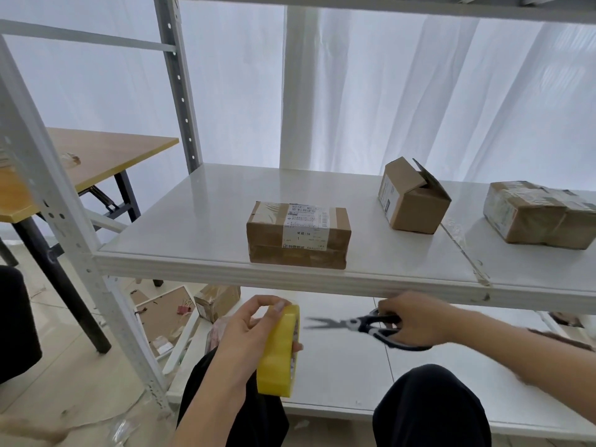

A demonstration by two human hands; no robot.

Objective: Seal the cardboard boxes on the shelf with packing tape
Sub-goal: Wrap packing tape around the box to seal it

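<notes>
The left hand [254,330] grips a yellow tape roll [280,351], fingers curled over its top edge and thumb against its near face, low and left of centre, below the front edge of the shelf [193,221]. The right hand [416,319] holds scissors [358,325] by the handles, fingers through the loops; the blades stand slightly apart and point left toward the roll, not touching it. The two hands are apart, both just under the shelf's front lip. On the shelf sit three boxes. The labelled box [298,237] lies near the front edge at centre, taped over, a white label across its top and front. The open box [412,198] stands farther back and to the right, tilted, its top flaps raised. The taped box [538,214] lies at the far right, wrapped in clear tape, cut off by the frame edge. A lower shelf [338,366] shows behind the hands. Dark trousers [429,411] cover the person's knees at the bottom. To the left stands a wooden table [106,156], and a small box [216,301] and scraps lie on the floor [80,375].
</notes>
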